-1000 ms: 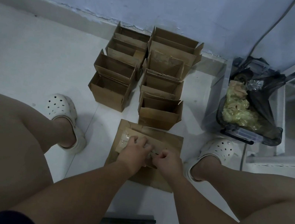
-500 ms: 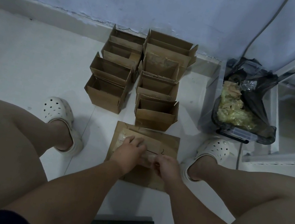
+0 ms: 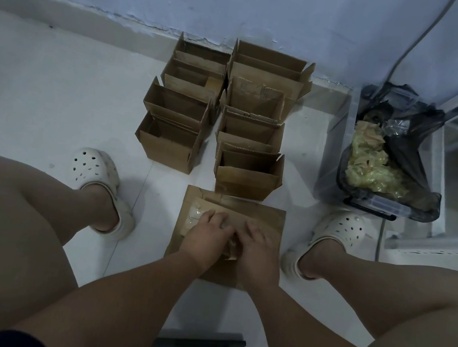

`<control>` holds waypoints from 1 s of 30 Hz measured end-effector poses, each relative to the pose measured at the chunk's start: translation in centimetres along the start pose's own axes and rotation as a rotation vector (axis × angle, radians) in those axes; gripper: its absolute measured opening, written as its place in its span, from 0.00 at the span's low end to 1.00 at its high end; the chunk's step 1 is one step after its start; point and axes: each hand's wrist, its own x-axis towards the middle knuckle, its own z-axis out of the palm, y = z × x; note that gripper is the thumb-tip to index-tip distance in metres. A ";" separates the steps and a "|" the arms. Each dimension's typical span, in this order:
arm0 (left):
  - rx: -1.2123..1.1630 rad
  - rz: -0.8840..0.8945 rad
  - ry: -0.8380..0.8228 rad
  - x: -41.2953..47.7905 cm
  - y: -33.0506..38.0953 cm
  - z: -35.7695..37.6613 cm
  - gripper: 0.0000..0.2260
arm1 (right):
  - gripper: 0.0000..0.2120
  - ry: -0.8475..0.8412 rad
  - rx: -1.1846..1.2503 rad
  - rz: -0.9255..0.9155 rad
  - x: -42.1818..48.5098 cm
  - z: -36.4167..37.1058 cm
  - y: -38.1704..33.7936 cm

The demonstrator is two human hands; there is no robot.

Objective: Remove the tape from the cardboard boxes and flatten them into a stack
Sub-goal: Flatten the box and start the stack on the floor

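Cardboard, brown: 1 flattened box (image 3: 270, 219) on the pale floor (image 3: 55, 83), under both hands.

Change over the last 1 second: the hands were slightly apart, fingers picking at clear tape on the board. Now they sit side by side, touching. A crumpled wad of tape (image 3: 231, 252) shows in the gap between them, on the wrist side.

Judgement: a strip has lifted off the board, so this box is close to finished. A shiny patch of tape (image 3: 194, 216) remains just left of the left fingers and probably goes next.

Left hand (image 3: 207, 234): palm down, fingers lightly bent, resting on the board. It reads as pressing, not gripping.

Right hand (image 3: 260, 246): palm down beside the left, thumb hidden. Cannot tell whether it pinches the wad.

The flattened box lies directly beneath both palms, its far edge past the fingertips. The standing boxes (image 3: 248, 176), in 2 rows and none flattened, start just beyond that edge. The bin (image 3: 374, 204) of discarded tape sits well to the right of the right hand and further forward.

Judgement: most of the task is still ahead.
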 end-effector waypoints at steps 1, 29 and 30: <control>0.000 -0.008 -0.002 0.1 0.1 0.0 0.22 | 0.29 -0.041 -0.019 -0.013 0.0 0.3 0.0; -0.463 -0.513 0.295 -0.6 -1.7 0.3 0.24 | 0.32 -0.043 -0.257 -0.062 0.4 0.9 -1.4; -0.442 -0.520 0.302 -0.5 -1.7 0.3 0.22 | 0.33 -0.046 -0.268 -0.075 0.4 1.0 -1.5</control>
